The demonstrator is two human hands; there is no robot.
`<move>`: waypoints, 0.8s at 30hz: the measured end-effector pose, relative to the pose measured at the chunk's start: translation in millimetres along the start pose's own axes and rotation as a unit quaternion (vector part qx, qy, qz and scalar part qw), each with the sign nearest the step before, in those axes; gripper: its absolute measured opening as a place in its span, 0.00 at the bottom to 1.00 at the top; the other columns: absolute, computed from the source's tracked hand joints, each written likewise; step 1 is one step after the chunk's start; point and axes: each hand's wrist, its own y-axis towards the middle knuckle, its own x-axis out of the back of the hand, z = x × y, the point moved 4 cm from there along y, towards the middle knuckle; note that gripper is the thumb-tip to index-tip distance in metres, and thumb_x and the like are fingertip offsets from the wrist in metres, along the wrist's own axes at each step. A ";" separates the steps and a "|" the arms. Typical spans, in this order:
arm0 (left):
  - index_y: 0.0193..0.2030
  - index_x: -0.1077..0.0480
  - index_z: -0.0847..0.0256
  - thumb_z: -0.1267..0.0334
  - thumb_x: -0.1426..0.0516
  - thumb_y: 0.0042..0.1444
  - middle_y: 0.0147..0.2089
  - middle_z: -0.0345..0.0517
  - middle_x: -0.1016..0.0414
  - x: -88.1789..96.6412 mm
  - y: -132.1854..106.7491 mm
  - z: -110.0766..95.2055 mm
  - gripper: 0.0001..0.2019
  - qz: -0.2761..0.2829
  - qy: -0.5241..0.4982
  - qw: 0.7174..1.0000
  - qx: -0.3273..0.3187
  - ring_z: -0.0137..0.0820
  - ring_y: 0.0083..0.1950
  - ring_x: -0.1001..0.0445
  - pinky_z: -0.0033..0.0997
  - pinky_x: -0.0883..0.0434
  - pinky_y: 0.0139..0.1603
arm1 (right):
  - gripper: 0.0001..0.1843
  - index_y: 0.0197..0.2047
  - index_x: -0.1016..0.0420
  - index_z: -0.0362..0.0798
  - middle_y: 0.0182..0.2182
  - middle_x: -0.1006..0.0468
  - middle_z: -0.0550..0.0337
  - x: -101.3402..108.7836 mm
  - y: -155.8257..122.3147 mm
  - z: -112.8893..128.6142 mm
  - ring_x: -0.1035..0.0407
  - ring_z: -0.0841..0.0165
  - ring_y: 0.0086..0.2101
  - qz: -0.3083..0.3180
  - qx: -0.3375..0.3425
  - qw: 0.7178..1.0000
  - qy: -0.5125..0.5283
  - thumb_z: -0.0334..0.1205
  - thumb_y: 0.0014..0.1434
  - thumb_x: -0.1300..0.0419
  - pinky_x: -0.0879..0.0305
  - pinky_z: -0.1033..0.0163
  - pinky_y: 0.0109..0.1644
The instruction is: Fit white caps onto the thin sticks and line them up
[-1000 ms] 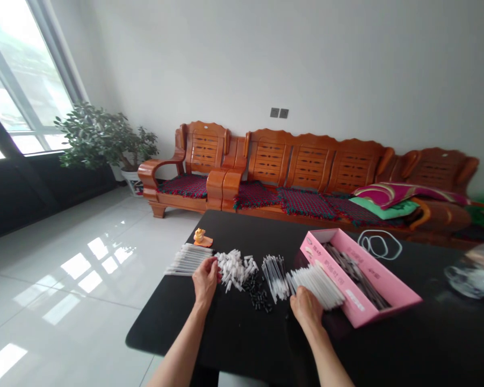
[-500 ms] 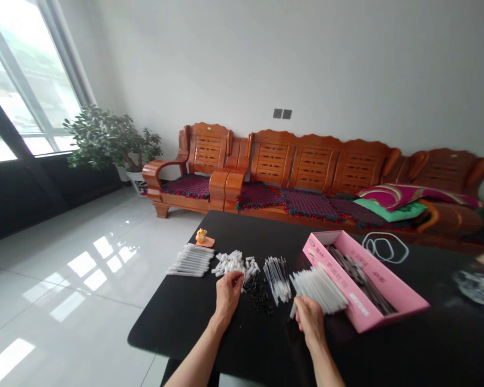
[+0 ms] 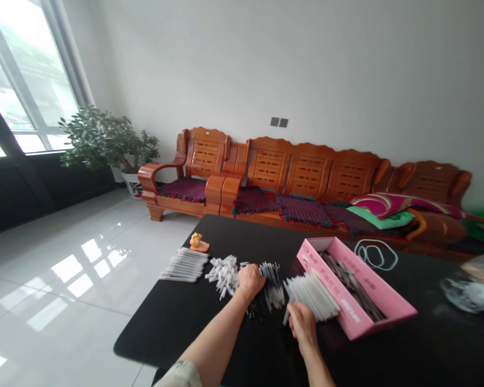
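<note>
My left hand point(image 3: 250, 280) reaches across the black table point(image 3: 177, 328), fingers curled down over the small black caps point(image 3: 258, 310) beside a bundle of thin refills point(image 3: 274, 277). What its fingers pinch is hidden. My right hand point(image 3: 301, 324) rests at the near end of a fan of white pen tubes point(image 3: 312, 293), fingers closed around one tube that sticks out toward me. To the left lie a heap of small white pieces point(image 3: 224, 272) and a row of white tubes point(image 3: 184, 265).
A pink box point(image 3: 381, 310) with dark pens stands to the right, white rubber bands point(image 3: 375, 255) behind it, a plastic bag point(image 3: 473, 287) at far right. A small orange figure point(image 3: 197, 242) sits at the table's left. Wooden sofas point(image 3: 306, 180) and a potted plant point(image 3: 105, 141) stand beyond.
My left hand has moved right from the white tubes, past the white pieces, to the black caps. My right hand has stayed at the fan of white tubes.
</note>
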 end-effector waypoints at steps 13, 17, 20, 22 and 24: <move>0.39 0.22 0.70 0.71 0.44 0.49 0.41 0.67 0.22 -3.5 9.1 -9.2 0.13 0.045 0.047 0.998 0.012 0.50 0.47 0.24 0.42 0.29 0.48 | 0.15 0.15 0.42 0.51 0.08 0.41 0.68 1.2 1.2 4.9 0.48 0.74 0.11 0.010 0.017 1.000 -0.021 0.47 0.48 0.47 0.52 0.67 0.15; 0.39 0.22 0.70 0.70 0.45 0.50 0.42 0.66 0.21 5.2 9.6 -9.6 0.12 0.034 0.005 0.999 0.035 0.49 0.48 0.24 0.39 0.30 0.47 | 0.14 0.16 0.40 0.51 0.07 0.41 0.69 1.4 0.4 3.2 0.48 0.75 0.10 0.007 0.009 1.000 0.003 0.47 0.48 0.47 0.54 0.68 0.14; 0.37 0.23 0.67 0.67 0.46 0.54 0.38 0.60 0.20 18.7 6.5 -6.0 0.11 0.028 -0.063 0.997 0.026 0.42 0.43 0.22 0.33 0.29 0.43 | 0.14 0.16 0.39 0.50 0.08 0.40 0.70 1.8 0.2 -1.8 0.49 0.76 0.09 -0.001 -0.015 0.999 0.039 0.46 0.48 0.46 0.58 0.69 0.12; 0.37 0.24 0.64 0.64 0.49 0.57 0.33 0.51 0.20 26.8 1.2 -0.6 0.12 0.037 -0.112 0.993 0.005 0.33 0.35 0.21 0.26 0.29 0.37 | 0.13 0.17 0.38 0.50 0.08 0.39 0.69 2.0 0.7 -2.4 0.49 0.76 0.08 -0.001 -0.029 0.997 0.073 0.45 0.48 0.45 0.60 0.70 0.11; 0.37 0.26 0.63 0.63 0.51 0.58 0.29 0.45 0.21 32.2 -6.8 7.9 0.13 0.049 -0.176 0.983 -0.009 0.27 0.27 0.24 0.22 0.32 0.29 | 0.12 0.17 0.36 0.48 0.09 0.36 0.68 0.9 1.2 3.2 0.45 0.76 0.09 0.007 -0.028 0.992 0.122 0.44 0.46 0.43 0.58 0.71 0.11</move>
